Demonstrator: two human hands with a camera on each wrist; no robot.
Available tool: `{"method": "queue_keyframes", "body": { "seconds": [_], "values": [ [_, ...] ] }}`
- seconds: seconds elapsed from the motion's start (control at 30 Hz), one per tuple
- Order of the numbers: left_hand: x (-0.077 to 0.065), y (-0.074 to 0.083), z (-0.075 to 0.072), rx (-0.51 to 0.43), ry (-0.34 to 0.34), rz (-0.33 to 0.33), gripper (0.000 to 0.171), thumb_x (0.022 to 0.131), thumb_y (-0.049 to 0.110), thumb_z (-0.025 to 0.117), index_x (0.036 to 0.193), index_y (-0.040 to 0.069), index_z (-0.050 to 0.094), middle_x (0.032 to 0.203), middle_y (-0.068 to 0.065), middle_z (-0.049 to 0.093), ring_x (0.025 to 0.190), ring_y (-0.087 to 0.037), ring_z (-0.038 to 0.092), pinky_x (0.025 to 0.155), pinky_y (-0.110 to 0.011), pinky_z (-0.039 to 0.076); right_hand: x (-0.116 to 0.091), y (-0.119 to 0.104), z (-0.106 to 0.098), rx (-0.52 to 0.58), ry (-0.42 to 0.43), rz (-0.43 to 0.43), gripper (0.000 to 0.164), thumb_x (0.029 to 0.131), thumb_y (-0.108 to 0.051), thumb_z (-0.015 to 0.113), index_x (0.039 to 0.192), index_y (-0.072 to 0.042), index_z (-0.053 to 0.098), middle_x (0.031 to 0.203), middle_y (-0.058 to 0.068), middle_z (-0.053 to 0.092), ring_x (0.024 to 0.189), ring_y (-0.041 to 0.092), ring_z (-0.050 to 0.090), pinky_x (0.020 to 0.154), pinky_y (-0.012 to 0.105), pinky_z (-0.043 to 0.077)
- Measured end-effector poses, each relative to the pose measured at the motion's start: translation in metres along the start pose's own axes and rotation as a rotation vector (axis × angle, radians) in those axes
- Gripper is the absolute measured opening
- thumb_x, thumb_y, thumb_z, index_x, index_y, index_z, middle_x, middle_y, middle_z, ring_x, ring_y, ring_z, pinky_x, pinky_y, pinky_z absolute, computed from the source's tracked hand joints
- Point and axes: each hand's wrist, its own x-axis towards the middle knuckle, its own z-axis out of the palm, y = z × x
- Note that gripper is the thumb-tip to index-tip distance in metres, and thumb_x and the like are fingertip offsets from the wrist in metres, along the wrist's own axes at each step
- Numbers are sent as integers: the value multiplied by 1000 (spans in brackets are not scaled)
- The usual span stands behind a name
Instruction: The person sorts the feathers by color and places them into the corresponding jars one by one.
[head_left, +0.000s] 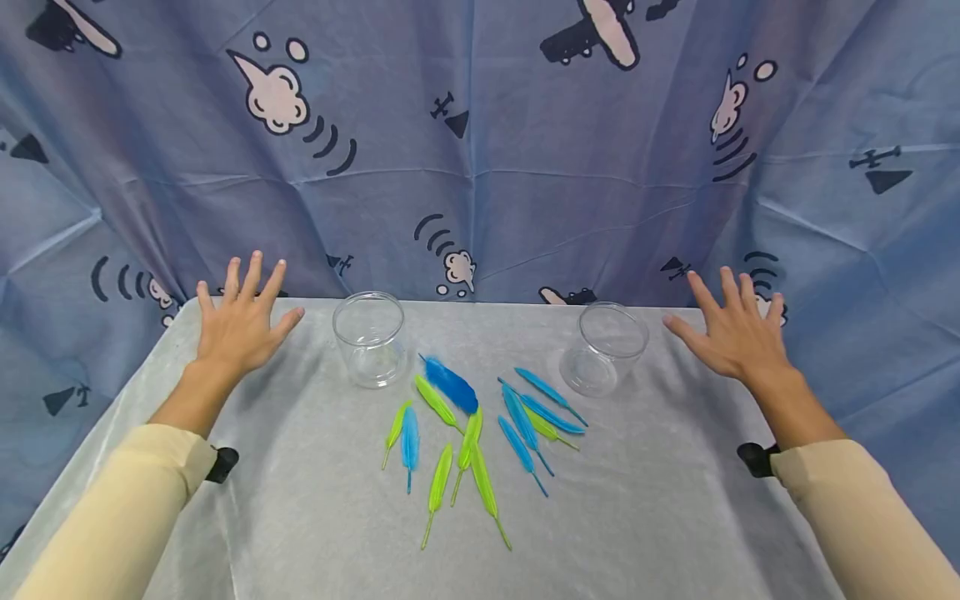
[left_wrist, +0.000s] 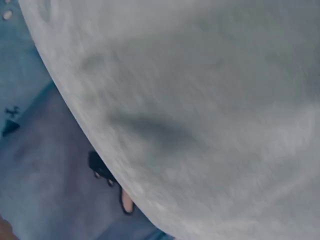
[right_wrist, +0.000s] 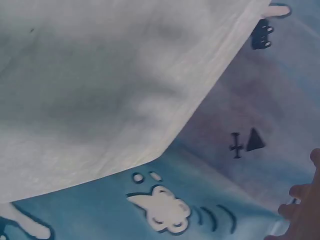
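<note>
My left hand [head_left: 238, 327] is spread over the far left of the table, fingers straight and holding nothing. Over the far right, my right hand [head_left: 733, 332] is spread the same way; its fingertips also show at the lower right of the right wrist view. A clear round container [head_left: 369, 342] stands nearest the left hand, and a second clear container [head_left: 606, 350] nearest the right. Between and in front of them lie loose feathers: a broad dark blue feather [head_left: 450, 385], several green feathers such as one green feather [head_left: 440, 479], and several light blue feathers such as one blue feather [head_left: 409, 437].
A pale grey cloth [head_left: 315, 517] covers the table, its far edge just beyond the containers. Behind and at both sides hangs a blue printed curtain [head_left: 510, 108]. Both wrist views show mostly the cloth and its edge against the curtain.
</note>
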Motion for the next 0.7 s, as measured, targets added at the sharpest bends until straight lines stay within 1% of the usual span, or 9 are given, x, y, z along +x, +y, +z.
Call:
{"method": "queue_keyframes", "body": {
  "seconds": [0.13,0.3,0.43,0.53,0.63,0.7],
  "values": [
    [1,16,0,-124,26,18,79,103,57,38,161,17,3,166,-13,-6,151,-39,-7,108,-76,-2,-1,-15,-8,42,19,-38,84,97,-68,36,162,-21,8,162,28,-1,146,54,1,105,78,-5],
    [3,36,-1,-282,30,60,81,101,59,39,161,22,-1,166,-6,-9,152,-34,-6,110,-73,0,-7,-34,-17,125,48,-109,82,99,-62,42,162,-21,8,164,25,3,148,49,5,107,76,-1],
    [4,49,1,-412,-13,87,83,100,60,41,160,24,-4,166,-1,-11,152,-31,-6,112,-71,2,-12,-50,-24,232,63,-166,86,97,-55,52,162,-21,6,165,20,5,148,47,12,110,73,7],
    [4,55,2,-501,-76,94,88,99,59,47,159,27,-8,166,2,-11,152,-29,-4,113,-71,6,-16,-61,-29,340,58,-174,90,95,-51,60,161,-27,4,167,11,3,148,45,13,108,75,12],
    [3,59,5,-580,-141,75,97,94,59,57,158,32,-11,166,2,-9,152,-30,0,113,-70,11,-21,-72,-33,442,66,-190,93,91,-44,69,161,-33,8,167,5,6,150,40,13,105,76,17],
    [2,62,7,-614,-170,53,105,89,59,66,157,36,-11,166,0,-6,152,-32,3,112,-70,14,-24,-78,-34,501,84,-216,95,88,-37,76,160,-35,13,166,6,14,148,39,20,104,75,23]
  ]
}}
